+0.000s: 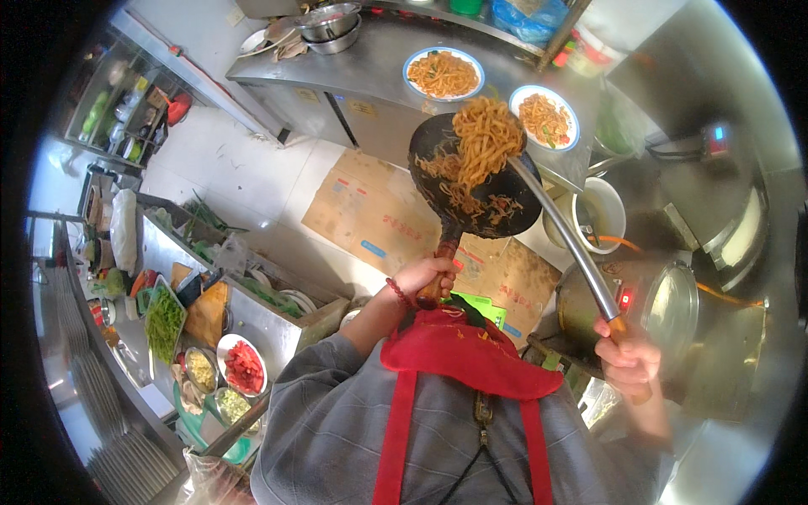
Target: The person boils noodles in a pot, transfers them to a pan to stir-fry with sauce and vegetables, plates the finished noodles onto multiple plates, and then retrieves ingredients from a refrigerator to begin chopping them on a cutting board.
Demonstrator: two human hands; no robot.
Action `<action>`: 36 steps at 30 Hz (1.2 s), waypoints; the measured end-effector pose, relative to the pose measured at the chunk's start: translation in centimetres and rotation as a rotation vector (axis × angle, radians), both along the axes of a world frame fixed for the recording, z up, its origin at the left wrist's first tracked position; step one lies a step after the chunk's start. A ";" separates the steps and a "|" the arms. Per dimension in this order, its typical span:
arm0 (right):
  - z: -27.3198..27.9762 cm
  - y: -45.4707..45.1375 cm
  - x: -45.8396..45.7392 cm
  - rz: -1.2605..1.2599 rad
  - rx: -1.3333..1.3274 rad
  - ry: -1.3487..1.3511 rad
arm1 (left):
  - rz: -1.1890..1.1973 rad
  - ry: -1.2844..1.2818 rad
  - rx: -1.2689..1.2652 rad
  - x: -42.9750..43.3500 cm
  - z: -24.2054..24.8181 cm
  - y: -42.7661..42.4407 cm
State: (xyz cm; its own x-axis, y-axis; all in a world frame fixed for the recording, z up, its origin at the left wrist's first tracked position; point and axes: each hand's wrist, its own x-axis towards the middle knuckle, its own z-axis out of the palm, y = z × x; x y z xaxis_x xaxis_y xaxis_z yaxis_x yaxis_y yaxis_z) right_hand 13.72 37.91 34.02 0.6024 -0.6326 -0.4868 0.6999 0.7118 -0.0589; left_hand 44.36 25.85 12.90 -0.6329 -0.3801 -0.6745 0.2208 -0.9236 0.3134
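My left hand [435, 276] grips the wooden handle of a dark wok [423, 183], holding it above the floor in front of me. In my right hand [628, 356] is the wooden end of a long metal-shafted ladle [568, 240], whose head is hidden under a heap of brown noodles [486, 136]. The heap is over the far side of the wok, with strands hanging down into it. More noodles and bits lie on the wok's inner surface. Just beyond are two blue-rimmed plates of noodles, one plate [407, 79] at the left and another plate [573, 136] at the right.
Both plates sit on a steel counter [379, 69] with stacked metal bowls [328, 38]. Flattened cardboard [353, 202] covers the floor below. To my right stand a white bucket [622, 218] and a large lidded pot [672, 315]. A bowl of chopped tomato [243, 367] is at left.
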 end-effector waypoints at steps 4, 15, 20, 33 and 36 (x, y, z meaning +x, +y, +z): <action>2.9 -0.3 0.0 -0.011 -0.049 0.032 | 0.015 0.023 0.033 0.0 -0.2 0.1; 8.3 -2.3 0.5 -0.218 -0.200 -0.178 | -0.002 -0.051 -0.020 0.0 -0.1 0.0; 10.2 -4.3 -0.3 -0.376 -0.289 -0.167 | -0.013 0.026 0.025 -0.1 -0.3 -0.4; -8.1 -17.2 -8.8 -0.184 -0.334 0.689 | -0.026 -0.019 -0.015 0.5 -0.2 -0.5; -13.1 -19.6 -7.7 -0.067 -0.217 1.001 | -0.032 -0.017 -0.008 0.6 0.3 -0.5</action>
State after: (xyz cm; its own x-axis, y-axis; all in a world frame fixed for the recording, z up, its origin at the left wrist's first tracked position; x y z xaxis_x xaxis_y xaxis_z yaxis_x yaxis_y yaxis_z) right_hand 6.02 18.31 20.96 -0.0568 -0.7842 -0.6179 0.2976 0.5774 -0.7603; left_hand 44.94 25.32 13.18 -0.6336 -0.3648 -0.6823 0.1854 -0.9277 0.3240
